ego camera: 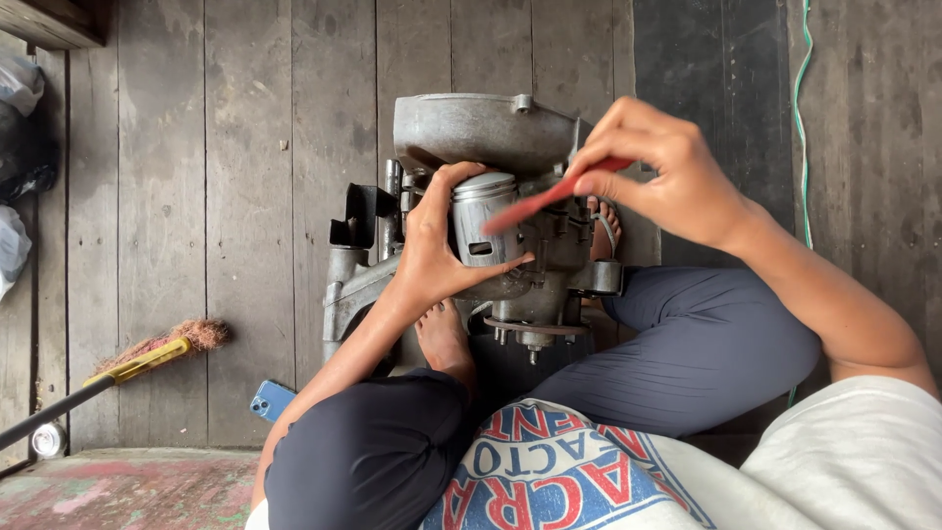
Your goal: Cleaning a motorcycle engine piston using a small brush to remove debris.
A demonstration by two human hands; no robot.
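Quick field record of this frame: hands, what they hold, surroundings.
left hand: wrapped around grey metal piston
right hand: pinching red plastic brush handle, its tip at the piston
support: grey metal engine casing on dark wooden plank floor
posture: seated, bare foot by the casing
nearby: blue phone, yellow-collared broom, green cord

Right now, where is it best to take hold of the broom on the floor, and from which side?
Probably the dark handle, taken from above: the broom lies flat on the wooden floor, handle slanting toward the lower left, bristles at the right end. Both hands are busy at the engine.
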